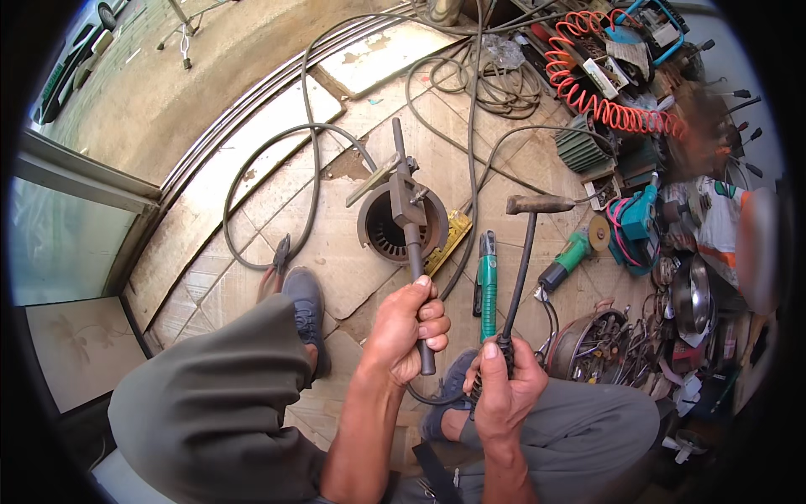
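I'm clenching the metal bar (412,239) in the left hand (410,329), apparently steadying it across the round housing (437,227) on the floor (347,290). The right hand (508,385) is gripping the hammer (521,269) low, presumably for control.

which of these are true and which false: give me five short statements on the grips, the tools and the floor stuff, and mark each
1. The left grip holds a dark grey metal bar. True.
2. The right grip is empty. False: the right grip holds a tool with a brown head and thin black shaft.
3. In this view, the bar crosses a hollow grey metal cylinder. True.
4. A green angle grinder lies left of the cylinder. False: the grinder lies to its right.
5. A coiled orange hose lies at the upper right. True.
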